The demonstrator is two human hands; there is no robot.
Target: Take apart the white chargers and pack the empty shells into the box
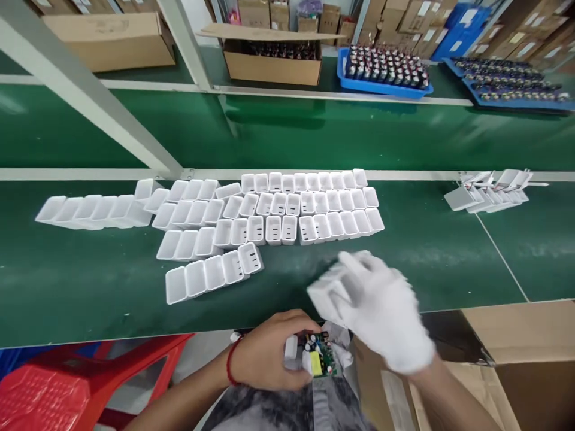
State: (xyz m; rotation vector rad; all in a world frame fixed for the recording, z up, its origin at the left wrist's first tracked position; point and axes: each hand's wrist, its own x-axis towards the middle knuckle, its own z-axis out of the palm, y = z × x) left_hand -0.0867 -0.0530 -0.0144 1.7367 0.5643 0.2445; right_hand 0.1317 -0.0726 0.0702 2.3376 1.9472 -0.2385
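Note:
My left hand [274, 353], bare with a red cord round the wrist, is closed around a green circuit board [330, 356] close to my body. A yellow-wrapped part and several small components stand on the board. In a white glove, my right hand [386, 311] is above the table's front edge, its fingers closed on a white plastic case [327, 293]; motion blurs both. Beyond my hands, several rows of open white plastic cases [215, 272] stand on the green table [112, 311]. Slots show in the bottoms of some.
A pile of white plastic parts [489, 191] lies at the right. On the shelf behind are an open cardboard box [272, 69], a blue tray of small parts [386, 90] and more blue trays [525, 102]. A red stool [54, 383] stands lower left, cardboard boxes [516, 335] lower right.

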